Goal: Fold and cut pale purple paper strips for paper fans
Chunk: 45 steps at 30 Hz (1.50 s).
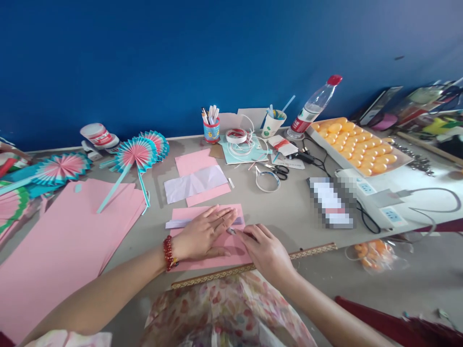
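My left hand [206, 233] lies flat with its fingers stretched out. It presses a folded lilac paper strip [177, 224] onto a pink paper sheet [213, 262]. A bracelet of red beads circles that wrist. Close beside it, my right hand [265, 250] is closed in a pinch over the sheet's right part. From its fingertips pokes a small grey, shiny tip [230, 231], too small to name; the rest is hidden by the fingers. Behind the sheet are a creased lilac paper [195, 184] and another pink piece of paper [193, 161].
Pink sheets [72, 226] and pleated paper fans [135, 154] lie on the left. A tape roll [267, 181], scissors [281, 171], a pen holder [211, 130] and a bottle [313, 108] stand behind. Rightward are a phone [331, 202], a power strip [376, 197] and a box of orange capsules [356, 144].
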Available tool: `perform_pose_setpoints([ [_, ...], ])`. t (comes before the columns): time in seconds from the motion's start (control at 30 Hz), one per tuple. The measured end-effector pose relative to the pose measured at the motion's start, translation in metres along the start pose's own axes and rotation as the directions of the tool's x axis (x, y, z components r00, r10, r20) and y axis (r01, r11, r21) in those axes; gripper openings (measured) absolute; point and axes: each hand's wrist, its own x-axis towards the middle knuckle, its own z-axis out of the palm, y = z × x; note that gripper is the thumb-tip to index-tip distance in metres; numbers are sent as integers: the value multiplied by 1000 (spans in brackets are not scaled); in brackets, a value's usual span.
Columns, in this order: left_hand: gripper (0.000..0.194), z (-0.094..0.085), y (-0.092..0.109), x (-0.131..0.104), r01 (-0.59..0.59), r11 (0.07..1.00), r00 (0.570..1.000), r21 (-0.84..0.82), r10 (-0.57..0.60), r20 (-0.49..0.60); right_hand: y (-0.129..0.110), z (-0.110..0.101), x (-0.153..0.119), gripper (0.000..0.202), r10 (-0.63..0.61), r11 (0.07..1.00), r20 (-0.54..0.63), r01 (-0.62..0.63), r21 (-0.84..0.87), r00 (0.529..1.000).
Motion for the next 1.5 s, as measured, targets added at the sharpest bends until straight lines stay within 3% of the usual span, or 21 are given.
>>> perform_pose_setpoints([
  [0.17,94,-3,0,-1,9,998,1000,-66,-9,0,1,-3,2,34,-7,1000,5,7,16,1000],
  [0.23,82,-6,-2,-2,31,987,999,-156,-33,-15,2,-4,3,34,-5,1000,2,5,25,1000],
  [0.37,55,-15,-9,-3,130,891,971,-435,-203,-126,2,-6,5,38,-14,1000,-9,15,21,1000],
  [0.43,47,-16,-11,-2,144,856,945,-497,-268,-188,2,-7,5,38,-10,1000,-3,11,10,1000],
  [0.57,32,-13,-9,2,166,889,928,-427,-288,-237,2,-6,5,37,-10,1000,0,10,0,1000],
  [0.67,26,-13,-4,2,222,936,929,-274,-289,-233,2,-5,4,37,-17,1000,-12,17,-2,1000],
  [0.77,20,-18,-1,-1,252,967,948,-39,-255,-190,2,-5,5,36,-15,1000,-16,15,0,1000],
  [0.83,24,-22,-4,-6,224,974,966,28,-218,-138,2,-6,5,35,-14,1000,-15,14,1,1000],
  [1.07,43,-25,-27,-30,3,998,998,-67,-7,-58,1,-9,7,39,-12,1000,-14,12,15,1000],
  [1.17,45,-22,-33,-34,1,989,997,-147,-12,-72,1,-11,8,43,0,1000,4,0,27,1000],
  [1.5,46,-15,-38,-35,-11,991,997,-134,1,-75,1,-5,8,48,1,998,35,-3,69,999],
])
